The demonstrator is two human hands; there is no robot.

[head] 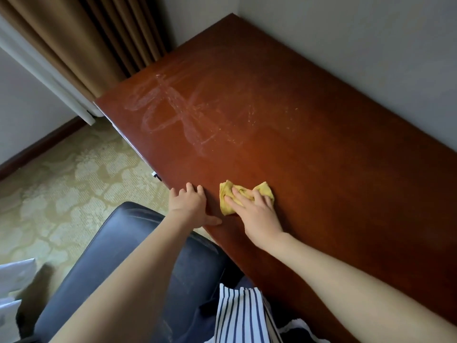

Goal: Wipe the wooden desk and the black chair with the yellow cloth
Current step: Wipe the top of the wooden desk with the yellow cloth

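A reddish-brown wooden desk (309, 134) runs from the lower right up to the far corner of the room. Pale wipe smears show on its far left part. A crumpled yellow cloth (228, 194) lies near the desk's front edge, and my right hand (257, 214) presses down on it with straight fingers. My left hand (190, 206) rests on the desk's front edge just left of the cloth, fingers over the edge and thumb lying on the top. The black chair (123, 248) stands below the desk edge, partly hidden under my left forearm.
Brown curtains (86, 38) hang at the desk's far left end beside a white window frame (49, 78). Grey walls (371, 45) border the desk at the back and right. Patterned beige carpet (74, 174) covers the floor. White paper (14, 276) lies at lower left. A striped garment (242, 315) shows at the bottom.
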